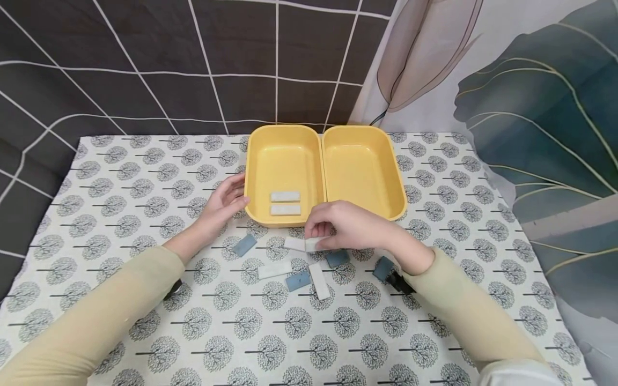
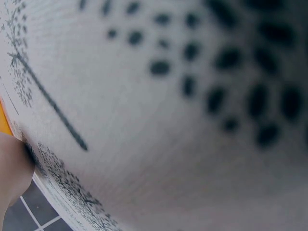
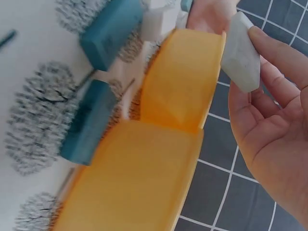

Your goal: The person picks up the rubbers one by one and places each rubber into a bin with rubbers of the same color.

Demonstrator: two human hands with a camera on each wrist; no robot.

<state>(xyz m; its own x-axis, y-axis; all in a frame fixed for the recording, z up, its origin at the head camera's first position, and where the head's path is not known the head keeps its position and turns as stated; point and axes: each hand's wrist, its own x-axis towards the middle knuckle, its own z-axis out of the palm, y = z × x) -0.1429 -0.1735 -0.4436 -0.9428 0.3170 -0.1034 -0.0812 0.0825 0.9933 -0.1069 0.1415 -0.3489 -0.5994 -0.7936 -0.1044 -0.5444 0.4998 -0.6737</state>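
Observation:
My right hand (image 1: 345, 225) pinches a small white rectangular block (image 3: 240, 55) between thumb and fingers. It hovers just in front of the near rim of a yellow two-compartment tray (image 1: 362, 140). Beside the tray's left wall is my left hand (image 1: 219, 206), fingers fairly straight and thumb against the rim. Two white blocks (image 1: 285, 209) lie side by side in the left compartment. On the cloth below the tray are more white blocks (image 1: 275, 269) and several blue blocks (image 1: 298, 281). The left wrist view shows mostly cloth, with part of a finger (image 2: 14, 163) at its edge.
A white cloth (image 1: 203, 343) with a tree print covers the table. Behind it hangs a dark curtain (image 1: 236, 43) with white grid lines, and a leaf-patterned curtain (image 1: 545, 134) is at the right. One blue block (image 1: 383, 268) lies by my right wrist.

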